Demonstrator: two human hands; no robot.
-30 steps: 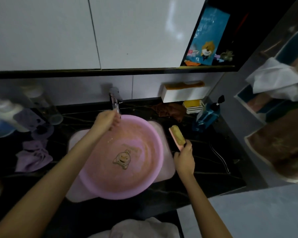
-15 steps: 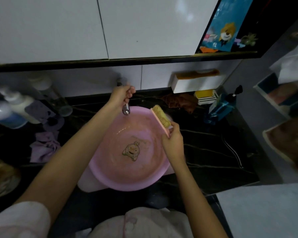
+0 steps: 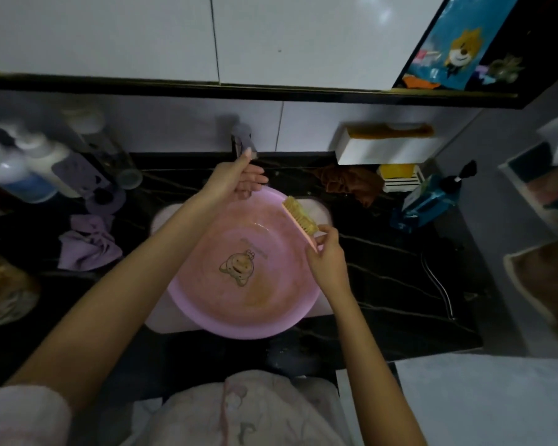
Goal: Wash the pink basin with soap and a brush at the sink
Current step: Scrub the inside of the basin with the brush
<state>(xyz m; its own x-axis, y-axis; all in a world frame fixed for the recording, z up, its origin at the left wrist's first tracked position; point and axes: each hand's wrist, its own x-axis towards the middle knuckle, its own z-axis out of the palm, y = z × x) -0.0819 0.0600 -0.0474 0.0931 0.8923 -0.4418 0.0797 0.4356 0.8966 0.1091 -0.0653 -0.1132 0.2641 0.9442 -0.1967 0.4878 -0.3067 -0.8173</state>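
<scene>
Left grip [image 3: 239,180]: fingers loose, by the tap [image 3: 243,140].
Right grip [image 3: 327,262]: pinches the brush [image 3: 300,217].
Pink basin [image 3: 271,304]: sits in the sink [image 3: 161,313].

1. The left sleeve [image 3: 20,416] is pale pink, soft and fuzzy-looking, with a rounded edge in the lower left corner of the view.
2. The left forearm [image 3: 136,284] is uncovered from that sleeve edge to the wrist.
3. The right forearm [image 3: 371,358] is uncovered along all of its visible length.
4. The garment front [image 3: 239,413] is pale pink cloth at the bottom centre. A darker pink line runs down it, beside faint small printed motifs too dim to make out.
5. The left grip [image 3: 236,180] has a pale, rounded thumbnail.
</scene>
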